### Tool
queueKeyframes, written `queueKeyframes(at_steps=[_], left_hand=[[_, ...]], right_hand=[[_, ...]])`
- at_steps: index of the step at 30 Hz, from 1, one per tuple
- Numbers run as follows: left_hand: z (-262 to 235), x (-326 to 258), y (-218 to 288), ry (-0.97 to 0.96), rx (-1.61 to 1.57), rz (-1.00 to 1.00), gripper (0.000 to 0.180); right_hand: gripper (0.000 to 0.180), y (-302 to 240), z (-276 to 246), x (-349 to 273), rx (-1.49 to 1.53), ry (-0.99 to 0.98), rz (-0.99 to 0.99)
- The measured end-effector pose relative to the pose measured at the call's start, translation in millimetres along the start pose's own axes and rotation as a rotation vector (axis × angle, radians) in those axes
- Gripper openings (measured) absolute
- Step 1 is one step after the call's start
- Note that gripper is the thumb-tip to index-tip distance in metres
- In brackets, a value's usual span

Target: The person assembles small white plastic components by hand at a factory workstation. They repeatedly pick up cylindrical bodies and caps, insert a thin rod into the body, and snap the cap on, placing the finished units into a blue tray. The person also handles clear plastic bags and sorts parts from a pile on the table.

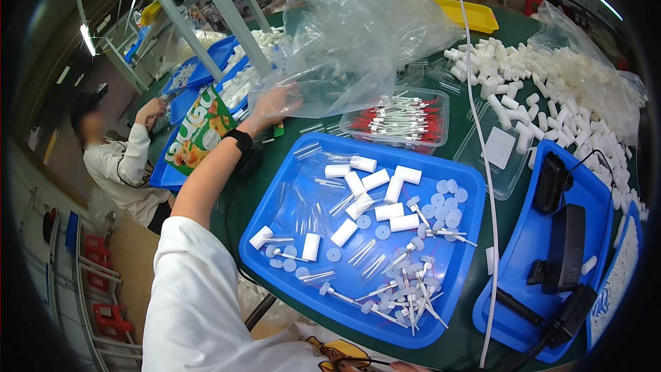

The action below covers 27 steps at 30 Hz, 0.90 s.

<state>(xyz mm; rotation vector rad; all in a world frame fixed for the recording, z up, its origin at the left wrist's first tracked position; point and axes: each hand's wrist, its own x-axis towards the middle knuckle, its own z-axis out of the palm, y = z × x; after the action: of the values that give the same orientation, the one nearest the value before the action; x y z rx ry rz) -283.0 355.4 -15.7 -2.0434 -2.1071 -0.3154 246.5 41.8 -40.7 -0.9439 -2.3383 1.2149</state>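
Note:
My left hand (277,102), with a dark band on its wrist, reaches forward to the near left edge of a large clear plastic bag (337,34). The film covers part of the fingers, so their grip does not show. Only a sliver of skin, apparently my right hand (407,366), shows at the lower edge. Before me lies a blue tray (275,189) with white foam cylinders (375,180), thin clear tubes (365,253) and translucent discs (452,218). Several white sticks with discs on them (406,296) lie heaped at its near right.
A clear box (441,139) of white and red sticks stands behind the tray. White cylinders (551,89) are piled at right, above a blue tray (513,275) of black devices. A green snack bag (203,131) is at left. A white cable (490,220) hangs across. Another person (113,158) sits far left.

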Motion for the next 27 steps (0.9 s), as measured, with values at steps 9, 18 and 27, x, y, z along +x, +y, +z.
queueKeyframes(at_steps=[9, 18, 27], left_hand=[[2, -1, -3, 0.105, -0.059, 0.087, 0.049], [1, 5, -3, 0.104, -0.084, 0.429, 0.028], [-13, -1, 12, 0.014, -0.19, 0.304, 0.028]], right_hand=[[0.034, 2, 6, 0, -0.016, 0.074, -0.025], [0.033, -2, 1, 3, 0.035, 0.081, 0.004], [0.034, -2, 2, 4, 0.026, 0.077, -0.012]])
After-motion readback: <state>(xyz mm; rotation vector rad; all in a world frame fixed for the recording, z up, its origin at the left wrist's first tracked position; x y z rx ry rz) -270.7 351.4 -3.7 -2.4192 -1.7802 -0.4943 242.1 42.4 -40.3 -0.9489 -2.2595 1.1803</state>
